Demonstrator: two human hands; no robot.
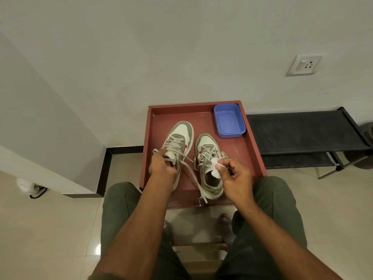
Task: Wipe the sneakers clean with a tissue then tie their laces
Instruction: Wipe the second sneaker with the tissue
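Note:
Two grey-and-white sneakers with red marks stand side by side on a reddish-brown tray-like top (250,150), toes pointing away from me. My left hand (162,165) grips the heel end of the left sneaker (179,138), whose loose laces (191,172) trail toward the front edge. My right hand (234,174) pinches a crumpled white tissue (215,168) over the opening of the right sneaker (207,160).
A blue plastic tub (229,120) sits at the tray's back right corner. A black low rack (302,134) stands to the right against the wall. A small metal knob (200,202) sticks out at the front edge. My knees flank the tray.

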